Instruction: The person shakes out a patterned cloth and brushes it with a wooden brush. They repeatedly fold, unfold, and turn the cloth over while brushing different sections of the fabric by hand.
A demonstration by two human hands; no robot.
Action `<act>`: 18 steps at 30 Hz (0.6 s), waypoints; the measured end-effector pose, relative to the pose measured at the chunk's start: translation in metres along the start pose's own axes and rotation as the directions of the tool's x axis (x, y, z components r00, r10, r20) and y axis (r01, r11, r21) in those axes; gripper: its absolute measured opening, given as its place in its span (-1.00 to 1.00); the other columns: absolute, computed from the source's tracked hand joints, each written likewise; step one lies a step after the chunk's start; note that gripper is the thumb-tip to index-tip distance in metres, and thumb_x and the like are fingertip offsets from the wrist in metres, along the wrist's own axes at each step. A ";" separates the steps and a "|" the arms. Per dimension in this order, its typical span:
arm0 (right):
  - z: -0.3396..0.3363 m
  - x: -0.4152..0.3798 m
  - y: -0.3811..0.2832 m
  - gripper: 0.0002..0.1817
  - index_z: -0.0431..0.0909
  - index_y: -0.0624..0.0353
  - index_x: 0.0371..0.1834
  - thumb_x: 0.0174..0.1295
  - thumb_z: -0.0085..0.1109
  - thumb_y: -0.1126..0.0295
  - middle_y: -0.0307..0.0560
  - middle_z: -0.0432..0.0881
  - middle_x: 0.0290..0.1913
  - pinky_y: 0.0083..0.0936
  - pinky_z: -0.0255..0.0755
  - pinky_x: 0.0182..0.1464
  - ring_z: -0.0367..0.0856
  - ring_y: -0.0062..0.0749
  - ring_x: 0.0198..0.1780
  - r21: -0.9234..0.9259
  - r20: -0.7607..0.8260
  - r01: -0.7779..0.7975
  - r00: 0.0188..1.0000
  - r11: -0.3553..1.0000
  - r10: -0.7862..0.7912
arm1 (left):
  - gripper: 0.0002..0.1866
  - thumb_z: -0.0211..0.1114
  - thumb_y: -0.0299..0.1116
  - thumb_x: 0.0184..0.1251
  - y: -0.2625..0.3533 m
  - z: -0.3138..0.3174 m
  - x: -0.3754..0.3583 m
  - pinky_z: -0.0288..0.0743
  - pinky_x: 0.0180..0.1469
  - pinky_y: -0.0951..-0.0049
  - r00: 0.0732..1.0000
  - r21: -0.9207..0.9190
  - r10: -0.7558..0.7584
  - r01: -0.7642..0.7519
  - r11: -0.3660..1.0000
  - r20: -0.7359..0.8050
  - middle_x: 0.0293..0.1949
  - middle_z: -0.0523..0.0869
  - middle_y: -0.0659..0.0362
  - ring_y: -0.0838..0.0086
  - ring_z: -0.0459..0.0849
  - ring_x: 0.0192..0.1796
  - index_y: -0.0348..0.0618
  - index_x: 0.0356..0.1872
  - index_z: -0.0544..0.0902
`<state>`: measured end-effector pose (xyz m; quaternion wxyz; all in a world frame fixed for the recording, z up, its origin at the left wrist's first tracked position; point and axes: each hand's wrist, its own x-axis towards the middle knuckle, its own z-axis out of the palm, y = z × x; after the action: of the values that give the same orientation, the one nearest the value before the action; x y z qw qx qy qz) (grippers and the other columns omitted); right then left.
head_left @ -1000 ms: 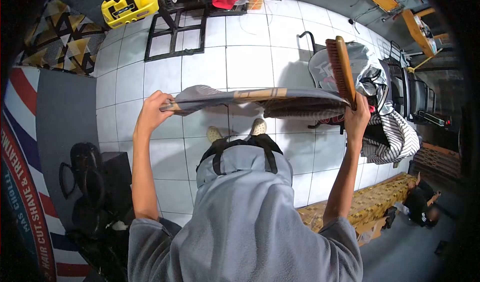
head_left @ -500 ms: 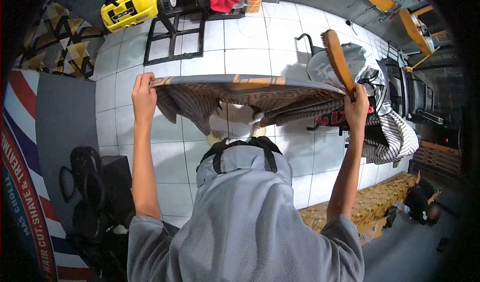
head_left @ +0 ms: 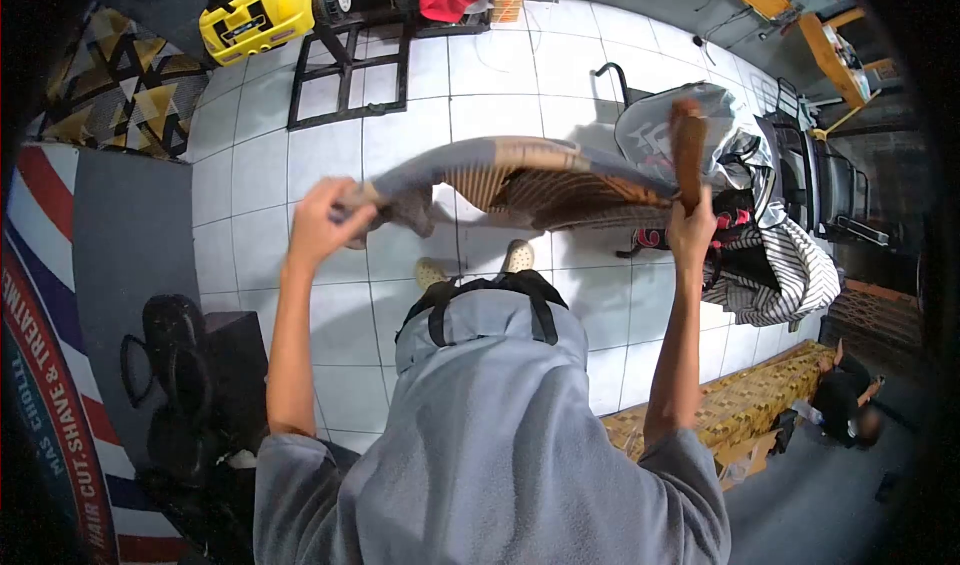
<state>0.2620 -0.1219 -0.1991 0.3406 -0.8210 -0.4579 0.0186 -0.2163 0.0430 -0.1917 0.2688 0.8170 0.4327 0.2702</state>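
A patterned cloth in grey, tan and brown stripes stretches between my hands, its upper edge bowed upward and its lower folds hanging loose. My left hand pinches one end, slightly blurred. At the other end, my right hand is closed on the cloth's corner and also on a wooden-backed brush. The brush stands up from that fist, smeared by motion, so its bristles are hard to make out. Beneath the cloth, my light clogs show on the white tiled floor.
A black metal frame and a yellow toy car stand ahead to the left. On the right is a chair with a striped cloth beside it. A person is at the lower right, near a patterned bench.
Both hands have moved inward and a little down. The cloth's top edge has gone from nearly straight to arched, and the brush has turned more upright.
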 end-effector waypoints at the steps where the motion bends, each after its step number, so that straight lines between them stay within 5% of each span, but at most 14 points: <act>1: 0.005 -0.015 0.018 -0.78 0.38 0.29 -0.18 0.06 0.04 0.59 0.25 0.56 -0.29 -0.19 0.43 -0.24 0.53 0.26 -0.25 -0.004 0.068 0.032 0.997 0.999 -0.032 | -0.61 0.46 -0.35 -0.11 -0.012 0.008 -0.019 0.49 -0.33 0.39 0.992 0.242 0.101 -0.115 0.963 0.069 -0.35 0.59 0.12 0.34 0.61 -0.35 -0.22 -0.21 0.58; 3: 0.018 -0.056 0.063 -0.75 0.40 0.26 -0.18 0.02 0.07 0.62 0.22 0.50 -0.28 -0.19 0.40 -0.22 0.48 0.22 -0.24 -0.077 0.138 0.110 0.986 0.991 -0.099 | -0.68 0.37 -0.49 -0.12 -0.039 0.026 -0.066 0.48 -0.25 0.32 0.940 0.118 -0.143 0.111 0.987 0.311 -0.39 0.55 0.09 0.23 0.57 -0.34 -0.20 -0.24 0.56; 5: 0.032 -0.106 0.092 -0.72 0.41 0.25 -0.18 -0.01 0.09 0.64 0.20 0.45 -0.28 -0.17 0.37 -0.19 0.44 0.19 -0.23 -0.173 0.150 0.099 0.986 0.980 -0.073 | -0.73 0.19 -0.66 -0.05 -0.075 0.053 -0.125 0.46 -0.26 0.28 0.919 0.007 -0.198 0.208 0.978 0.340 -0.40 0.51 0.07 0.18 0.54 -0.35 -0.17 -0.26 0.54; 7: 0.041 -0.158 0.101 -0.72 0.42 0.26 -0.17 -0.01 0.07 0.66 0.20 0.43 -0.28 -0.16 0.36 -0.18 0.43 0.19 -0.23 -0.202 0.110 -0.034 0.992 0.979 0.057 | -0.69 0.04 -0.80 -0.09 -0.079 0.073 -0.174 0.43 -0.29 0.29 0.957 0.068 -0.191 0.181 0.981 0.217 -0.39 0.47 0.03 0.17 0.48 -0.40 -0.24 -0.30 0.52; 12: 0.039 -0.238 0.112 -0.60 0.43 0.27 -0.03 -0.02 0.13 0.66 0.21 0.45 -0.11 -0.17 0.38 -0.09 0.46 0.16 -0.09 -0.300 0.079 -0.270 0.949 0.915 0.306 | -0.76 0.01 -0.77 0.01 -0.050 0.093 -0.246 0.40 -0.26 0.22 0.848 0.104 -0.527 0.520 0.848 0.060 -0.32 0.45 -0.05 -0.02 0.49 -0.30 -0.24 -0.31 0.44; 15: 0.035 -0.249 0.090 -0.61 0.46 0.29 -0.07 -0.04 0.22 0.64 0.15 0.38 0.03 -0.21 0.39 -0.04 0.48 0.12 -0.06 -0.266 0.084 -0.331 0.928 0.905 0.364 | -0.77 0.03 -0.74 0.02 -0.025 0.097 -0.254 0.40 -0.24 0.19 0.878 0.199 -0.477 0.462 0.864 0.032 -0.31 0.46 -0.07 -0.03 0.49 -0.25 -0.24 -0.29 0.44; 18: 0.037 -0.262 0.100 -0.61 0.46 0.30 -0.06 -0.03 0.22 0.61 0.15 0.37 0.05 -0.22 0.40 -0.05 0.49 0.11 -0.07 -0.294 0.113 -0.338 0.917 0.894 0.384 | -0.75 0.09 -0.68 0.02 -0.031 0.100 -0.268 0.40 -0.22 0.16 0.854 0.158 -0.480 0.455 0.876 0.202 -0.31 0.47 -0.07 -0.01 0.51 -0.22 -0.22 -0.23 0.45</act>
<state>0.1718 -0.3369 -0.3584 0.1771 -0.9257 -0.3223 0.0885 -0.2948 -0.1913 -0.3390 0.3327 0.7262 0.5969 0.0752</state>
